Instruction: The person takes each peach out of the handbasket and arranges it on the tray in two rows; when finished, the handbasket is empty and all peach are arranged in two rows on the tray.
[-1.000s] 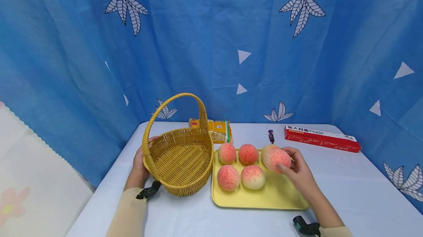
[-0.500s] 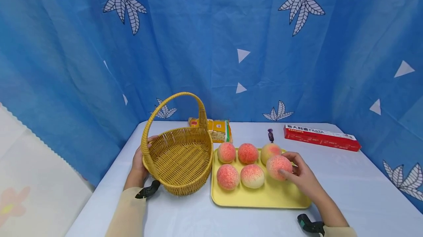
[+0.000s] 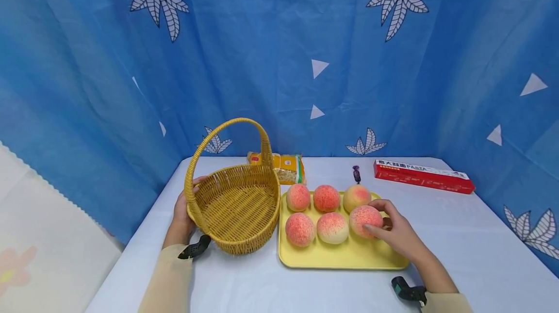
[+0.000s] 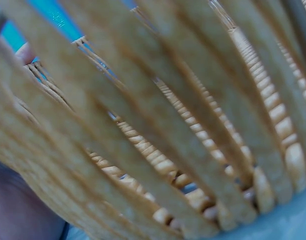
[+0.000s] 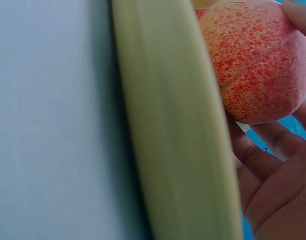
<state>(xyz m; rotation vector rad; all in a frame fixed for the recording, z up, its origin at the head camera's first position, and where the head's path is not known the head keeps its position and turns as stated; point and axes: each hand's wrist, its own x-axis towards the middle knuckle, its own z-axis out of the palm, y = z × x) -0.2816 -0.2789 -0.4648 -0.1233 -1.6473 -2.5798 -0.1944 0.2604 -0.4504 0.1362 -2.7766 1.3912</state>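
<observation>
My left hand (image 3: 182,211) holds the side of a golden wicker basket (image 3: 238,206) with a tall arched handle. Fingertips (image 4: 25,52) show at its rim in the left wrist view, where the weave fills most of the frame. The basket has nothing in it. To its right, a yellow tray (image 3: 332,259) carries several pink-and-cream peaches in two rows. My right hand (image 3: 397,228) grips a speckled peach (image 3: 366,222) at the right end of the front row, thumb and fingers about it. That same peach (image 5: 257,60) looms large in the right wrist view, beyond the tray's rim (image 5: 177,120).
Behind the basket lies a yellow bag of pasta (image 3: 288,170). A purple wrapped candy (image 3: 356,174) sits behind the tray, and a red pasta box (image 3: 423,177) lies at the back right. Blue curtains (image 3: 279,60) enclose the white table (image 3: 236,284).
The peach in my right hand has come down toward the near side and left, into line with the front row; the peach behind it now shows fully. My left hand stays at the basket.
</observation>
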